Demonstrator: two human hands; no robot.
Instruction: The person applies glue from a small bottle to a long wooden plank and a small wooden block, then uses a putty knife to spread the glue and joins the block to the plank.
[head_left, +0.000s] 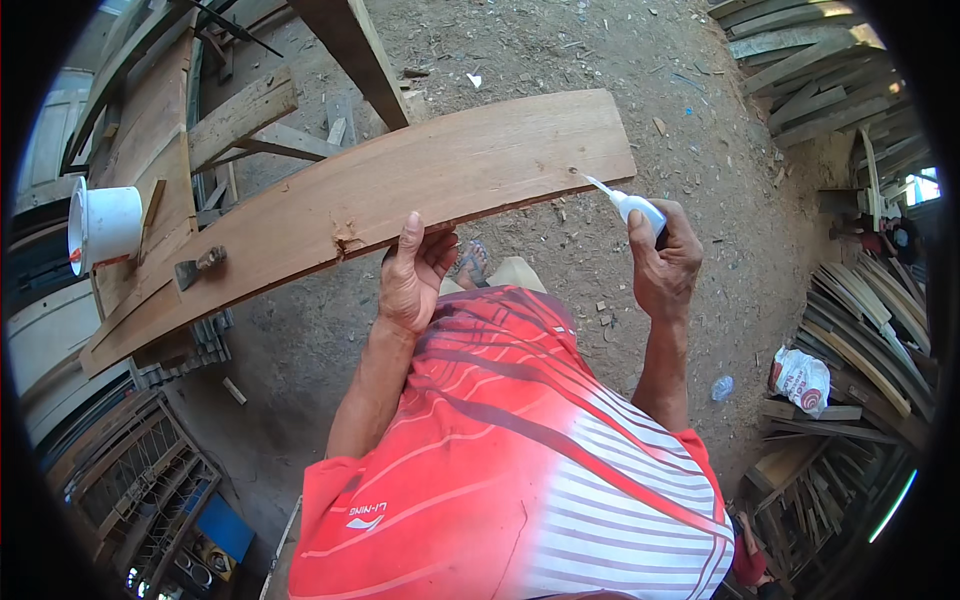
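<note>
A long brown wooden plank (450, 165) reaches from the lower left to the upper middle, with a dark knot near its right end and a rough, chipped patch by its near edge. My left hand (412, 280) is at that near edge, thumb up against the top face and fingers curled below it. In my right hand (665, 262) is a small white squeeze bottle (640, 212), closed between thumb and fingers. Its thin nozzle tilts to the left, the tip at or just above the knot; whether they touch I cannot tell.
A scraper (202, 266) with a short handle lies on the plank's left part. Beside it stands a white bucket (108, 225) on the wooden bench. Stacked timber (860, 330) lines the right side, near a white sack (800, 380). Wood chips litter the dirt floor (560, 300).
</note>
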